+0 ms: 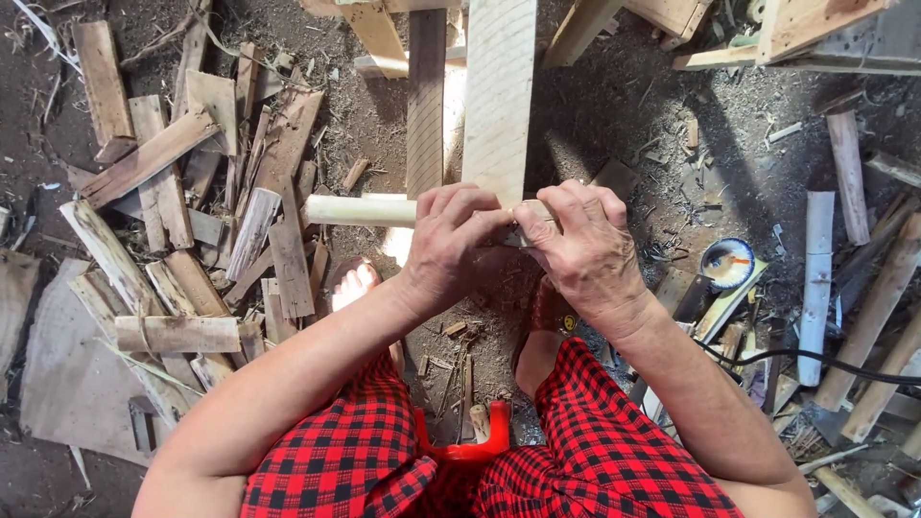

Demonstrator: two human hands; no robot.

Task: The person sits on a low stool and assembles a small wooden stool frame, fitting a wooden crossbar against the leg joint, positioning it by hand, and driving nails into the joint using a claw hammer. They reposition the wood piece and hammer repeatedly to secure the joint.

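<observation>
A pale, smooth wooden stick (357, 210) lies crosswise in front of me, its free end pointing left. My left hand (451, 240) grips it from above. My right hand (582, 251) closes over its other end, fingertips touching the left hand's. Both hands press the stick against the near end of a light plank (497, 91) that runs away from me. Whether the right hand also holds a small tool is hidden by the fingers.
A heap of rough wood offcuts (182, 221) covers the ground at left. More sticks and boards (844, 278) lie at right, with a small round tin (727, 262) and a black cable (825, 360). My feet rest on sawdust; a red stool edge (465, 446) shows between my knees.
</observation>
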